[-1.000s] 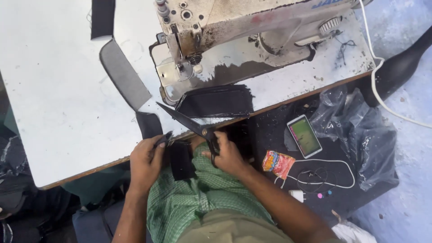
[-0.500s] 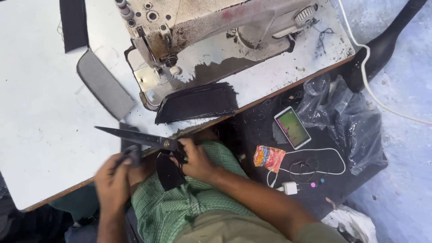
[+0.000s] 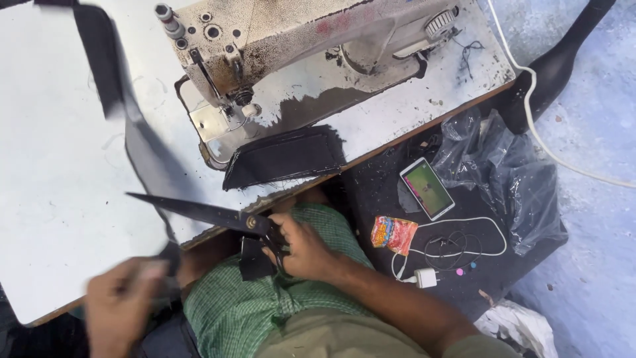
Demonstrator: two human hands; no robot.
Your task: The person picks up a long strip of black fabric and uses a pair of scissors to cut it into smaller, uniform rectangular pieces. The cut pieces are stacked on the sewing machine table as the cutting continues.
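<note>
My right hand (image 3: pixel 301 247) grips the handles of large black scissors (image 3: pixel 199 212), whose blades point left over the white table's (image 3: pixel 53 199) front edge. A small black fabric piece (image 3: pixel 254 260) hangs under the scissors by my lap. My left hand (image 3: pixel 122 305) is blurred at the lower left near the table edge, beside a dark scrap; what it holds is unclear. A stitched black fabric panel (image 3: pixel 285 157) lies in front of the worn sewing machine (image 3: pixel 298 40).
A long dark strip (image 3: pixel 142 152) lies across the table left of the machine. On a dark surface at the right sit a phone (image 3: pixel 427 188) with a lit screen, an orange packet (image 3: pixel 393 234), a white charger with cable (image 3: pixel 424 276) and a clear plastic bag (image 3: pixel 503 172).
The view has shifted. My left hand has moved left and down, away from the scissors and the small black piece. My right hand still holds the scissors, blades pointing left.
</note>
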